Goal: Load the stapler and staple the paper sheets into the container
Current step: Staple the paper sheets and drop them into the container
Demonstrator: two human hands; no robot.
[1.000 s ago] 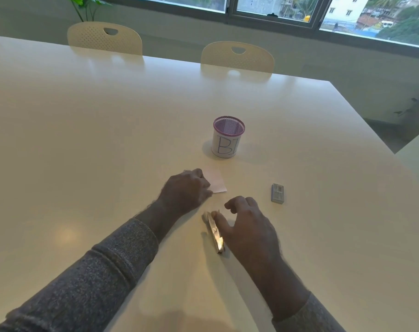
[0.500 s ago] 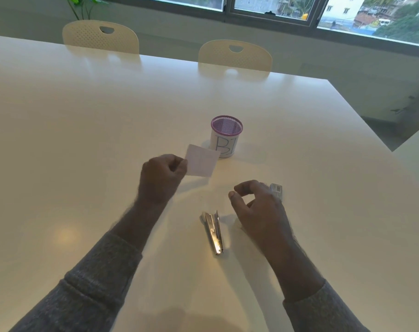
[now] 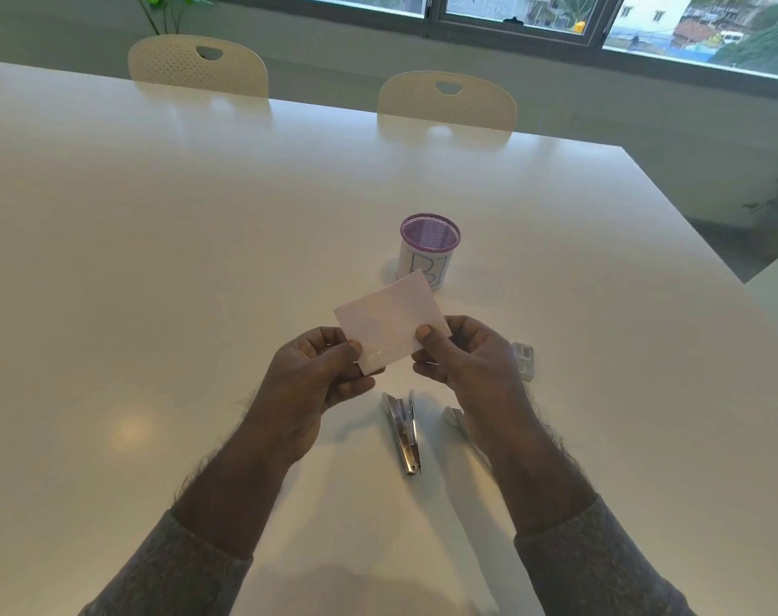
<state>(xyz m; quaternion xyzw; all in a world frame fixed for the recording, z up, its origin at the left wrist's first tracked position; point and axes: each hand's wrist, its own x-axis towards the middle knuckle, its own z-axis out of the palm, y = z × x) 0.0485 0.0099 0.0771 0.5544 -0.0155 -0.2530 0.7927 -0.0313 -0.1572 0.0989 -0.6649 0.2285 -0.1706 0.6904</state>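
Both hands hold small white paper sheets (image 3: pixel 389 320) above the table. My left hand (image 3: pixel 320 375) pinches the lower left edge, my right hand (image 3: pixel 462 362) pinches the right corner with thumb on top. A slim metal stapler (image 3: pixel 404 431) lies on the table just below and between my hands, untouched. Beyond the paper stands a purple mesh container (image 3: pixel 428 251) with a white label. A small staple box (image 3: pixel 524 360) lies right of my right hand.
A small pale object (image 3: pixel 454 417) lies beside my right wrist, partly hidden. Two cream chairs (image 3: pixel 447 100) stand at the far side of the white table (image 3: pixel 200 260). The table's right edge runs diagonally at the right.
My left hand lifted the paper off the table and brought it toward me. My right hand left the stapler and took hold of the paper's right corner.
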